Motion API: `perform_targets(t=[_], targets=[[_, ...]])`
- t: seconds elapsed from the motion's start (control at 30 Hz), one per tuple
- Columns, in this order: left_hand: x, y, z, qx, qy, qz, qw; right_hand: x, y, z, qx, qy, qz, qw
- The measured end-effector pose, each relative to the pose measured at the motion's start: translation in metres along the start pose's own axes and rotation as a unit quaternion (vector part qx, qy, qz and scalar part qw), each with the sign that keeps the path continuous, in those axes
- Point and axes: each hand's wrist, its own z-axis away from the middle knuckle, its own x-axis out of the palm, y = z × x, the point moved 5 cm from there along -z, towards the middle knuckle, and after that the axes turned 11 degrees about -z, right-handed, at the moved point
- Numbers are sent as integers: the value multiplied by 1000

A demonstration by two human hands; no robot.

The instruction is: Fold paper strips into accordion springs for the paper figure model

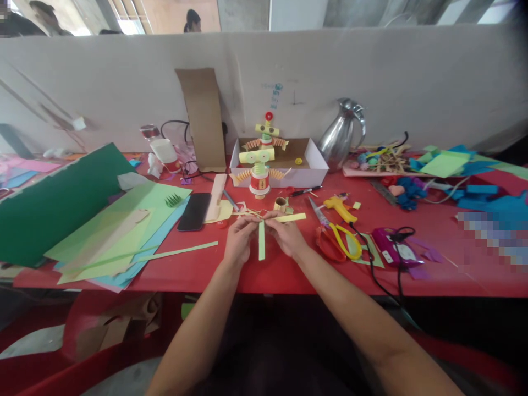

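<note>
Hands met at the centre of the frame over a red desk (412,264), the left hand (238,239) and right hand (289,236) each with fingers pressed together, pinching the crossing of two light-green paper strips (261,242); one strip hung down toward the lower centre, the other ran right toward the scissors (336,236). Just above the hands stood a paper robot figure (259,173) before a white box (307,170) holding a second figure. A black phone (193,212) lay left of centre beside sheets of green paper (124,220). A yellow glue gun (340,208) lay right of centre, and a steel jug (340,135) stood at upper right.
</note>
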Motion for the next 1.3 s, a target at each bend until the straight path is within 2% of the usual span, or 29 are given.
perform_targets(t=[0.33, 0.53, 0.67, 0.93, 1.1, 1.2, 1.3], targets=[[1, 4, 3, 17, 1, -35, 999, -3, 1, -1, -16, 8, 35, 999], [1, 3, 1, 65, 11, -74, 995, -4, 1, -2, -14, -8, 40, 999], [0, 8, 2, 101, 31, -62, 992, -4, 3, -2, -9, -24, 47, 999], [-6, 9, 5, 110, 74, -90, 987, -1, -6, 0, -78, -30, 107, 991], [-4, 12, 9, 117, 59, -97, 987, -4, -7, 0, -101, -19, 101, 990], [-2, 15, 11, 143, 33, -114, 983, -7, -9, -1, -118, 6, 100, 988], [-2, 17, 11, 172, 28, -159, 972, -6, -9, -2, -115, -2, 106, 988]])
